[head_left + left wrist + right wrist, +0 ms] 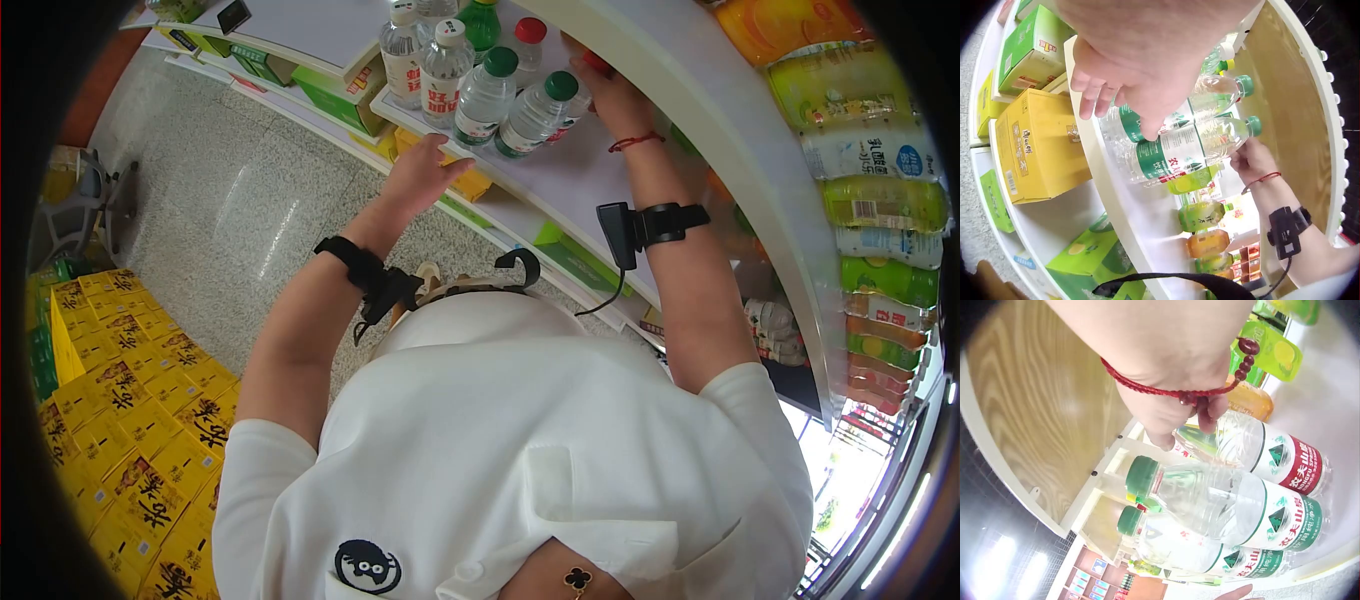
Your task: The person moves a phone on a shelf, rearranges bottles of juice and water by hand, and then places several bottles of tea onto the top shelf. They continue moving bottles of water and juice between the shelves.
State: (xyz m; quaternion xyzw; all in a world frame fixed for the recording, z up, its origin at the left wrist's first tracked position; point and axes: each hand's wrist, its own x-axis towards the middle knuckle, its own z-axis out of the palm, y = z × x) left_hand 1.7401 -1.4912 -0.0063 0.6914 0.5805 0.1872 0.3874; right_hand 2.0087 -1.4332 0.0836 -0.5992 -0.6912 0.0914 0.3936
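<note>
Several clear water bottles stand on the white shelf, two front ones with green caps (500, 62) (561, 86). My right hand (615, 100) is behind them, its fingers curled round the neck of a red-labelled bottle (1300, 465) whose red cap (597, 62) shows partly under them. In the right wrist view that hand (1179, 400) hides the bottle's top. Near the shelf's front edge is my left hand (420, 180), fingers spread and holding nothing. The left wrist view shows this hand (1141, 81) in front of green-labelled bottles (1172, 150); whether it touches them, I cannot tell.
Lower shelves hold a yellow carton (1041, 147) and green boxes (1088, 256). Stacked yellow cartons (130, 440) stand at the lower left of the head view. A curved white panel (740, 130) rises beside my right arm, with coloured bottles (865, 150) beyond it.
</note>
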